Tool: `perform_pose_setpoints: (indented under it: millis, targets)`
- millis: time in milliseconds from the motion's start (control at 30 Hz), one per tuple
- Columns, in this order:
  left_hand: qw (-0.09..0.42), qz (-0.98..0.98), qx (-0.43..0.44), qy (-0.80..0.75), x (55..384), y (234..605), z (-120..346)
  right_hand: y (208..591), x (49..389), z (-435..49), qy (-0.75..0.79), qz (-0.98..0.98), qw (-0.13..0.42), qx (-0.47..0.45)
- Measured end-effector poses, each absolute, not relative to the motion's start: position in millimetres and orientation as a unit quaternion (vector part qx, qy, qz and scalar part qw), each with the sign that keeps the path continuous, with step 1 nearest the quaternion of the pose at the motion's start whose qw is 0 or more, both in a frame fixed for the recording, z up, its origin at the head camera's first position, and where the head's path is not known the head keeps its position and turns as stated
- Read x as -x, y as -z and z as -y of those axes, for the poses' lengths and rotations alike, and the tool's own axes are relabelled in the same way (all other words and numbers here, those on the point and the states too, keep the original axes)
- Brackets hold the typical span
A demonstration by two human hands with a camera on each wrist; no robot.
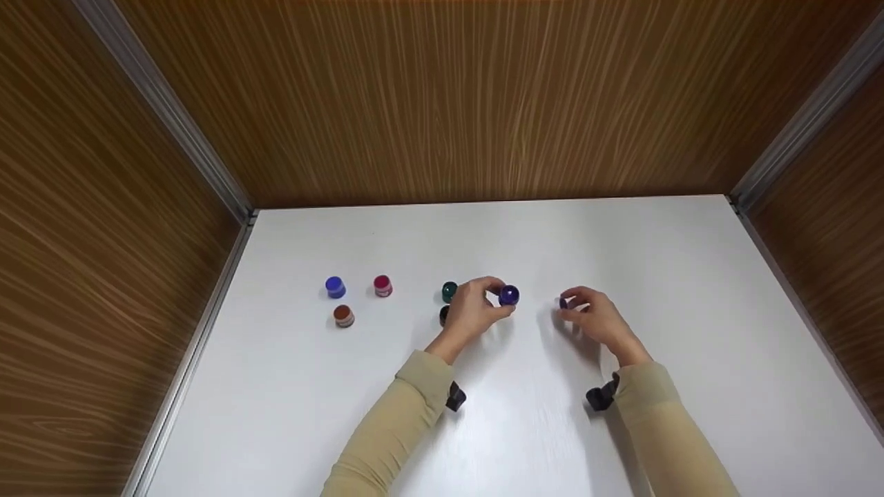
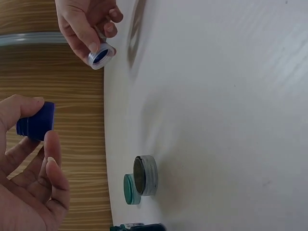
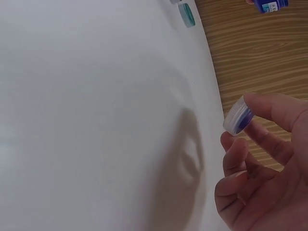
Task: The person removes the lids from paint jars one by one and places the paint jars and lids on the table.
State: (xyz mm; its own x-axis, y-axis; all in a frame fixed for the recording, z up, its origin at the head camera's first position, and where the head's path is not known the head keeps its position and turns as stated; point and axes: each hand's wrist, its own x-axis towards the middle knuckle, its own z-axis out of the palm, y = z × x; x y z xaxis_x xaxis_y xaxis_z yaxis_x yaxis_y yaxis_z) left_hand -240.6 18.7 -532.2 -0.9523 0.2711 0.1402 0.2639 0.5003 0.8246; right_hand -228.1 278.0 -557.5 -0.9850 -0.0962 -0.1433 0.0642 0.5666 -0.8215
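Note:
My left hand [image 1: 473, 307] holds a small blue-violet paint jar [image 1: 509, 295] between thumb and fingers, raised above the white table. In the left wrist view the jar [image 2: 39, 121] is tilted, and its threaded neck shows no lid. To its right, my right hand [image 1: 595, 316] pinches a clear round lid [image 3: 238, 116] with blue inside, apart from the jar. Beside the left hand are a green paint jar [image 1: 449, 291] and a black one [image 1: 444, 317], the latter partly hidden by that hand. A green lid [image 2: 129, 189] and a dark lid [image 2: 146, 175] appear in the left wrist view.
Toward the left of the white table [image 1: 276, 400] stand a blue jar [image 1: 335, 287], a red jar [image 1: 382, 286] and a brown jar [image 1: 343, 316]. Wood-grain panels [image 1: 442, 103] enclose the back and both sides.

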Motion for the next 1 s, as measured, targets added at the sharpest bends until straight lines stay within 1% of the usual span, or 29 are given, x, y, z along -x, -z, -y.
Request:
perform_pose_setpoints:
  millis: [400,700,1000]
  targets:
    - [0.024,-0.868,-0.108,-0.485,257,538,-38,568,242,-280,0.475,-0.875,0.085,-0.032]
    - [0.055,-0.869,-0.088,-0.484,264,547,-48,572,247,-275,0.484,-0.87,0.071,-0.054]
    - [0.039,-0.899,-0.082,-0.427,268,554,-58,576,250,-266,0.455,-0.888,0.053,-0.047]
